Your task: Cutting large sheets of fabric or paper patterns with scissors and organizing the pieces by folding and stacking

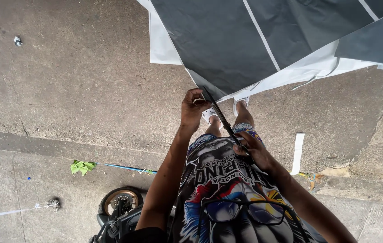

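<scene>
A large dark grey sheet (245, 40) with white stripes and a white edge hangs over the concrete ground (65, 90). The left hand (192, 108) pinches its lower corner, fingers closed. The right hand (252, 150) grips a black rod (222, 118) slanting up to that corner.

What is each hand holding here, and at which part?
Right hand grips the near end of a thin black rod. Left hand pinches its far end at the grey-and-white sheet's corner.

Two hands (194, 109), one umbrella (263, 40), one motorcycle (119, 211).
</scene>
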